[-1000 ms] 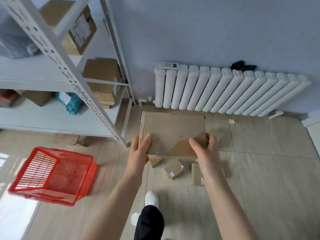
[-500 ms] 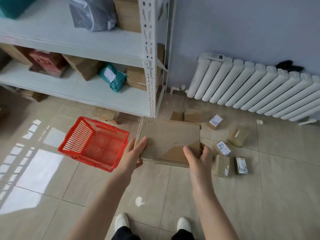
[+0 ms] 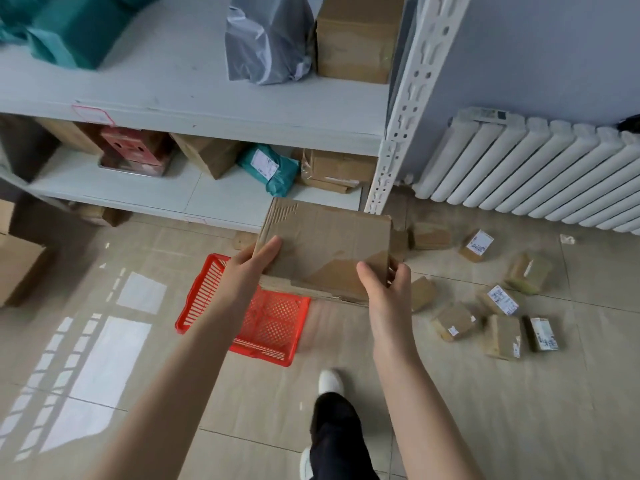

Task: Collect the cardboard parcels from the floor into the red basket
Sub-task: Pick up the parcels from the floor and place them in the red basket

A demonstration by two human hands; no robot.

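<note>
A large flat cardboard parcel [image 3: 325, 247] hangs in the air between both hands. My left hand [image 3: 247, 271] grips its left edge and my right hand [image 3: 384, 292] grips its near right corner. The parcel is above the far right part of the red basket [image 3: 273, 327], which stands on the floor and looks empty where visible; my left forearm and the parcel hide part of it. Several small cardboard parcels lie on the tiles to the right, among them one with a white label [image 3: 477, 244] and a plain one [image 3: 454, 321].
A white metal shelf rack [image 3: 398, 109] with boxes and bags stands behind the basket. A white radiator [image 3: 540, 171] runs along the wall at the right. A cardboard box [image 3: 17, 268] sits at the left edge. My feet [image 3: 330, 382] are just in front of the basket.
I have turned and stepped left with the parcel in both hands. The basket has shifted from the left of the view to under the parcel, and the small parcels now lie to the right.
</note>
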